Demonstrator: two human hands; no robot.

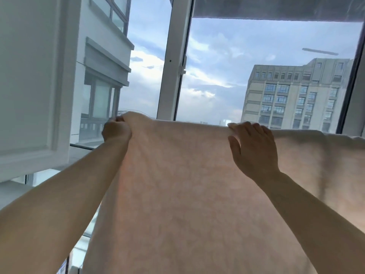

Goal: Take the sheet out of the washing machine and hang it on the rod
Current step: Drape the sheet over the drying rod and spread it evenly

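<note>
- Sheet [187, 184]: pale, draped in front of the window [266, 76]; we see no rod.
- Our left hand [116, 130]: fingers curled, gripping its top left edge.
- Our right hand [254, 149]: fingers nearly straight, resting on its top fold.

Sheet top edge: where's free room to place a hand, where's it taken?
Free: the stretch of sheet edge between left hand and right hand, and the edge right of the right hand toward the window frame. Taken: the left corner, bunched in the left hand's grip.
</note>
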